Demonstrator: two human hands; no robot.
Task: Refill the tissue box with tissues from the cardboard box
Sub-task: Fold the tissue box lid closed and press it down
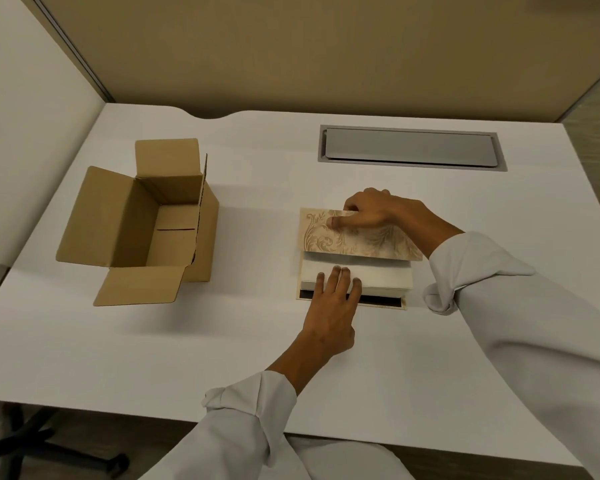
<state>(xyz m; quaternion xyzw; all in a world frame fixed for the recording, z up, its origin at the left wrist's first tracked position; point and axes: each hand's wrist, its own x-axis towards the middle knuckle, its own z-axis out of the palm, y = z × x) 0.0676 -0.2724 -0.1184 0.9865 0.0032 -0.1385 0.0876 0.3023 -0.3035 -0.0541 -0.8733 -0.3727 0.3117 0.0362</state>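
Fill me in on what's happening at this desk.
A person is refilling a patterned tissue box on the white desk. The right hand holds the box's lid up and partly open, while the left hand presses flat on a white stack of tissues sitting in the box. Off to the left stands the cardboard box, flaps open, with nothing visible inside it. The tissues look to be in; the lid is not yet closed.
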